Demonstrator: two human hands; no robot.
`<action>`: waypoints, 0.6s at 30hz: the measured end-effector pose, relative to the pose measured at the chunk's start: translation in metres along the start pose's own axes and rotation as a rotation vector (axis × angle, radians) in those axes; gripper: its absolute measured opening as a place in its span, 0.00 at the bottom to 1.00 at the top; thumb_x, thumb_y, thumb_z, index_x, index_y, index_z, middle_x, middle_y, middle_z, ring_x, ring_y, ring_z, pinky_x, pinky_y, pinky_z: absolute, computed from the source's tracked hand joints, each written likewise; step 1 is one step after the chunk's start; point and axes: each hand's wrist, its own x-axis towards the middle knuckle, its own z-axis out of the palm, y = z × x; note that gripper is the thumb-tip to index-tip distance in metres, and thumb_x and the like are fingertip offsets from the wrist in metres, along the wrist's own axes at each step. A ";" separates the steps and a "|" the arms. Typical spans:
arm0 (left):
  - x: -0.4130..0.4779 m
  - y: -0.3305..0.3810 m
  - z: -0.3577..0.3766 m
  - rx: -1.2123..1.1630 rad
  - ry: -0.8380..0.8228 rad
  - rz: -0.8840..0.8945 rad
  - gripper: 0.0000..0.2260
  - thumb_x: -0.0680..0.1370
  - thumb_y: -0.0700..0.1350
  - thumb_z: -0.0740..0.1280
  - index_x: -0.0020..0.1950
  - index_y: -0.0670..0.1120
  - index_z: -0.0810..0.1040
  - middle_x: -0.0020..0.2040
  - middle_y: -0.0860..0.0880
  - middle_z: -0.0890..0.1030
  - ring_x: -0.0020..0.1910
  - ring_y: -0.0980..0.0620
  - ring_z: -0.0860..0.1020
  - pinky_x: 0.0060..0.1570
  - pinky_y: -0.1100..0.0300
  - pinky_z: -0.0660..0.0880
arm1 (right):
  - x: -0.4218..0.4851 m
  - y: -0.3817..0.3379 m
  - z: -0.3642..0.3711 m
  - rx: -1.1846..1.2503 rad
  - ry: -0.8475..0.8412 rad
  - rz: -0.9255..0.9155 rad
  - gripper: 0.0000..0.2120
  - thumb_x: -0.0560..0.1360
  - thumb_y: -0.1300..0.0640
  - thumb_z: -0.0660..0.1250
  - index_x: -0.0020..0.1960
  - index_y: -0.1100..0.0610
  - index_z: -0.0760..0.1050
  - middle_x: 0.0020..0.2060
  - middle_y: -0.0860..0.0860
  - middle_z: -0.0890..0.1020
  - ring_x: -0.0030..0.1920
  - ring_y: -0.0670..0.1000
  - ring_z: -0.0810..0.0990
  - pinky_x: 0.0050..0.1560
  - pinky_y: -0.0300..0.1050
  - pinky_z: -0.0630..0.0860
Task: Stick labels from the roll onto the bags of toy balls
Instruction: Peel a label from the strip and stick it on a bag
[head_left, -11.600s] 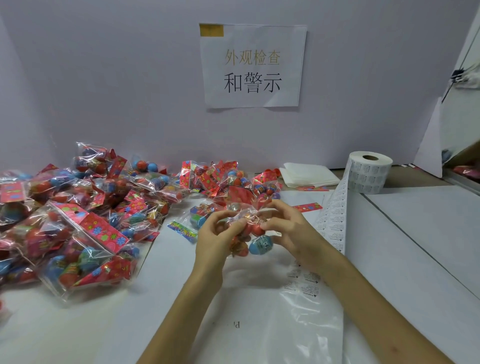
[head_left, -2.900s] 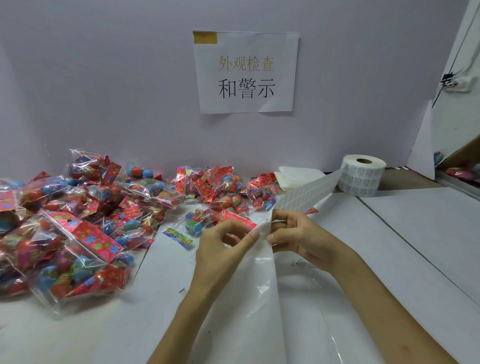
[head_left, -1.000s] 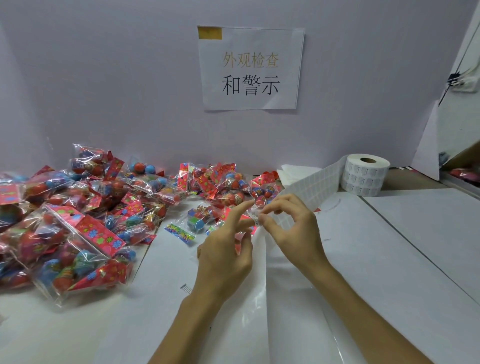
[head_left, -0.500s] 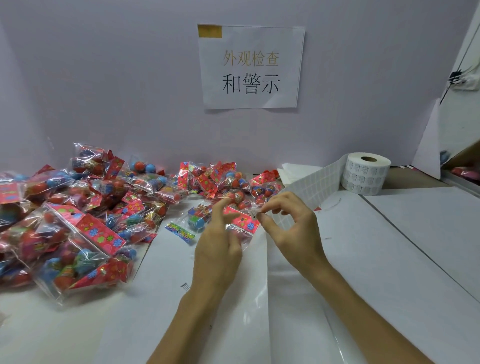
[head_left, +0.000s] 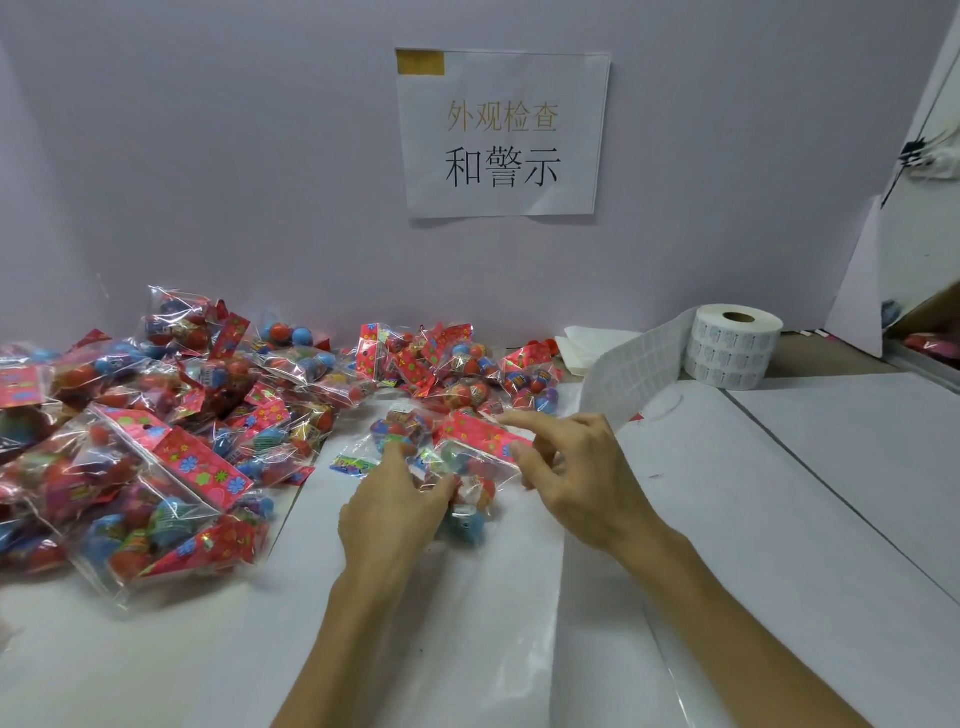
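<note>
Head view: At a labelling worktop (head_left: 779, 519), a person's left grip (head_left: 387, 512) is clamped on a small bag of toy balls (head_left: 470, 462). Thumb and fingers curl round its clear film near mid-frame, just in front of the main pile. The right grip (head_left: 576, 478) hangs spread and loose at the bag's right side, thumb at the edge of the red header card (head_left: 480, 434). Whether a label sits on a fingertip is too small to tell.

The bag looks light, soft and crinkly, its film likely slippery and the balls inside free to roll. The flat, stiffer header card, or film pulled taut over the balls, seems the best place to hold it and press a label. A loose hold would likely let it twist.

The label roll (head_left: 732, 345) stands upright at back right, well apart from both grips. Its strip of labels (head_left: 631, 371) arches down close behind the right grip, where it could catch. A pile of bags (head_left: 171, 415) crowds the left side, reaching up to the held bag. A large clear plastic sheet (head_left: 493, 623) lies under both forearms, and a small loose printed card (head_left: 348, 464) lies left of the left grip. Folded white sheets (head_left: 582, 345) sit behind the strip, and a paper sign (head_left: 501, 132) hangs on the wall.
</note>
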 end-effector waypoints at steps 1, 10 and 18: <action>-0.002 0.002 -0.002 -0.119 -0.013 0.008 0.19 0.76 0.60 0.72 0.62 0.56 0.70 0.45 0.55 0.82 0.45 0.49 0.84 0.54 0.46 0.80 | 0.001 0.001 -0.002 0.001 0.008 0.013 0.19 0.80 0.39 0.57 0.65 0.41 0.78 0.32 0.41 0.81 0.42 0.42 0.78 0.60 0.40 0.70; 0.002 0.004 -0.010 -0.831 0.132 0.018 0.15 0.79 0.38 0.72 0.63 0.50 0.77 0.48 0.40 0.84 0.33 0.55 0.84 0.36 0.66 0.79 | 0.003 0.006 -0.008 0.145 0.045 0.118 0.16 0.81 0.45 0.59 0.47 0.51 0.82 0.28 0.44 0.81 0.29 0.41 0.78 0.35 0.35 0.68; 0.003 0.010 -0.010 -1.375 -0.119 -0.206 0.13 0.84 0.39 0.63 0.66 0.34 0.75 0.53 0.38 0.83 0.54 0.42 0.83 0.59 0.51 0.80 | 0.002 0.004 -0.009 0.215 -0.069 0.072 0.09 0.82 0.50 0.65 0.55 0.49 0.84 0.30 0.41 0.81 0.30 0.40 0.80 0.31 0.30 0.72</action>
